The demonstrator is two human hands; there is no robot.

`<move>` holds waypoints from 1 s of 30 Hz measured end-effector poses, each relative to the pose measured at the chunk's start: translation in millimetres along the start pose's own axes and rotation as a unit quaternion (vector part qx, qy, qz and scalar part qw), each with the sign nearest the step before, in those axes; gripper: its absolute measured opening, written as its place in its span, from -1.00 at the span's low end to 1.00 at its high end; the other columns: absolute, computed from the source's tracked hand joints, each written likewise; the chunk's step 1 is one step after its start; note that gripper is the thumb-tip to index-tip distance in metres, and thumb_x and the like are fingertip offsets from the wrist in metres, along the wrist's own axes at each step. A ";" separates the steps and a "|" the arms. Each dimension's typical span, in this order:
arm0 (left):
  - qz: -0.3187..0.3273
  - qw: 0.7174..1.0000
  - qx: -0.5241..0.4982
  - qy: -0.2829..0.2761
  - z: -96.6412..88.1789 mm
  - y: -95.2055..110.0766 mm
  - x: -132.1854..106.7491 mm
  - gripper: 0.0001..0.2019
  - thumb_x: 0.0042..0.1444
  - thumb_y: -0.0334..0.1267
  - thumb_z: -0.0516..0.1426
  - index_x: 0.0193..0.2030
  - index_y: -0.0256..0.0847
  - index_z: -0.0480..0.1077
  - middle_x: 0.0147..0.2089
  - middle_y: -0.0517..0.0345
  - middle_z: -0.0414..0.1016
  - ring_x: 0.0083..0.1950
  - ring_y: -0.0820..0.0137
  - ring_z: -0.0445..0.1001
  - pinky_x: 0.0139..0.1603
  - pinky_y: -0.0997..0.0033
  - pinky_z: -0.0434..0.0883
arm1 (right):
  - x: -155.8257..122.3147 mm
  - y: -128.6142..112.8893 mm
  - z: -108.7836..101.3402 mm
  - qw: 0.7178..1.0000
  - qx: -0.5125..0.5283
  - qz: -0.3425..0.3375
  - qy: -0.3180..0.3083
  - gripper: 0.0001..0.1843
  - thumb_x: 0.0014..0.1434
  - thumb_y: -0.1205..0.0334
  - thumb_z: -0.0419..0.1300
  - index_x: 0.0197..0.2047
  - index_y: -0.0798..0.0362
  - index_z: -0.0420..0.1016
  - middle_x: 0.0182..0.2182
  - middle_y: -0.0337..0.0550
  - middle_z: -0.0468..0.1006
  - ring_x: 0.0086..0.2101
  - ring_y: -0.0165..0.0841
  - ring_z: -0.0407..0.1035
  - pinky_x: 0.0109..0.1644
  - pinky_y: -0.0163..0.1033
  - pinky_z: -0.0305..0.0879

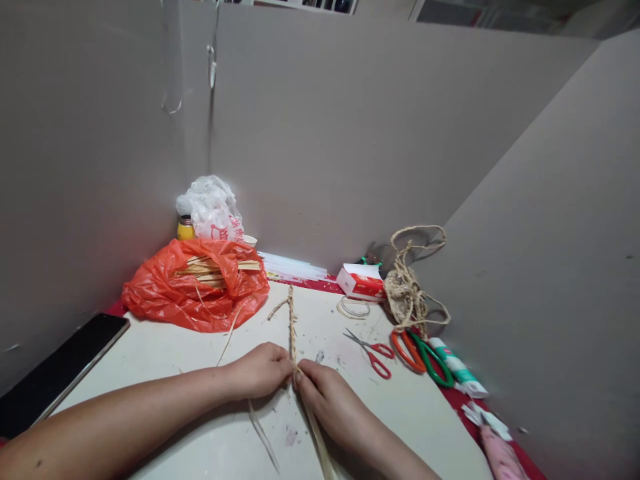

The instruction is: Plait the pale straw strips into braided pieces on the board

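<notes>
Grey panels (310, 133) enclose the workspace and fill the upper half of the frame, with a thin wire (212, 100) hanging in the upper left. Below them lies a white board (320, 317), marked with small dark specks.

At lower centre, a straw braid (293, 327) runs upward from the hands, a short side piece sticking out near its top. Left hand (265, 370) and right hand (325, 397) meet at its lower end, fingers pinched together on it; they cover the exact gripping point. Loose strands (320, 443) trail beneath the right hand toward the bottom edge.

Left of centre, a red plastic bag (150, 287) holds straw strips (205, 270) and takes up much of the board's far left corner. Behind it sit a crumpled white bag (213, 200) and a yellow jar (185, 230). A black flat device (65, 367) lies at the left edge.

Right of centre, red-handled scissors (380, 367) lie near the right hand, blades toward the braid. Beyond them crowd orange and green handles (437, 367), a straw rope bundle (403, 297), a red-and-white box (370, 287) and a white-and-green tube (457, 367)
</notes>
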State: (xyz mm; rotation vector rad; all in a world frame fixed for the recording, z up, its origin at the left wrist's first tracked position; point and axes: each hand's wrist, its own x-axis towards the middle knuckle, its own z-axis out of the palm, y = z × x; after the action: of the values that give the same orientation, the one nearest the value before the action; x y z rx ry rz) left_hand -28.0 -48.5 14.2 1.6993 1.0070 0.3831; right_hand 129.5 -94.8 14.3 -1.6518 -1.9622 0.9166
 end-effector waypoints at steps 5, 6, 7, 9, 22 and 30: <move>-0.053 0.997 -0.057 0.000 4.3 -2.3 3.0 -0.84 -0.06 -0.21 0.00 -0.55 -0.24 0.25 -0.68 0.35 0.05 -0.63 0.56 -0.02 -0.60 0.50 -0.05 | -6.1 -5.5 -4.0 0.993 -0.120 0.005 0.001 -0.67 0.25 0.13 -0.12 -0.38 0.07 0.36 -0.43 -0.05 0.50 -0.41 -0.32 0.34 -0.36 -0.31 0.07; -0.053 0.997 -0.061 0.004 5.2 -2.8 3.4 -0.84 -0.07 -0.22 0.00 -0.56 -0.23 0.24 -0.68 0.35 0.06 -0.63 0.56 -0.02 -0.60 0.50 -0.05 | -7.2 -6.6 -6.1 0.992 -0.128 0.006 -0.004 -0.67 0.25 0.13 -0.12 -0.37 0.07 0.38 -0.43 -0.05 0.51 -0.41 -0.32 0.35 -0.36 -0.31 0.07; -0.052 0.997 -0.064 0.008 6.0 -3.3 3.7 -0.84 -0.07 -0.22 0.00 -0.57 -0.23 0.24 -0.68 0.35 0.06 -0.63 0.56 -0.01 -0.60 0.50 -0.04 | -8.0 -7.5 -8.4 0.991 -0.133 0.007 -0.007 -0.67 0.25 0.13 -0.11 -0.37 0.07 0.39 -0.43 -0.04 0.51 -0.41 -0.32 0.35 -0.36 -0.30 0.06; -0.049 0.997 -0.064 0.013 7.2 -4.3 4.4 -0.84 -0.08 -0.22 0.00 -0.58 -0.23 0.24 -0.68 0.35 0.07 -0.63 0.56 0.00 -0.59 0.50 -0.02 | -9.0 -8.8 -12.5 0.991 -0.136 0.011 0.001 -0.69 0.23 0.15 -0.08 -0.40 0.07 0.39 -0.45 -0.05 0.51 -0.41 -0.33 0.34 -0.36 -0.30 0.05; -0.048 0.991 -0.124 0.004 6.6 -3.7 3.1 -0.77 -0.10 -0.14 0.05 -0.61 -0.26 0.25 -0.70 0.35 0.09 -0.64 0.60 -0.04 -0.59 0.50 -0.06 | -18.3 -15.9 33.0 0.913 0.336 0.218 -0.078 -0.67 0.11 -0.04 -0.07 -0.40 0.07 0.22 -0.72 -0.26 0.38 -0.74 -0.43 0.28 -0.71 -0.43 0.01; -0.055 0.987 -0.148 -0.010 5.8 -4.3 0.4 -0.82 -0.12 -0.19 0.10 -0.51 -0.29 0.37 -0.70 0.36 0.11 -0.67 0.61 -0.04 -0.62 0.50 -0.11 | -31.7 -25.4 9.7 0.995 0.027 0.079 -0.049 -0.65 0.08 0.06 0.05 -0.64 0.06 0.23 -0.67 -0.17 0.40 -0.61 -0.41 0.25 -0.55 -0.34 0.05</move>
State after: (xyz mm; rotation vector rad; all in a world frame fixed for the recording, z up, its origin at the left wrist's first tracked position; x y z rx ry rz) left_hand -25.7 -51.6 8.0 1.3723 0.9725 0.4197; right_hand 111.8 -129.7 28.6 -1.7813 -1.8720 1.1201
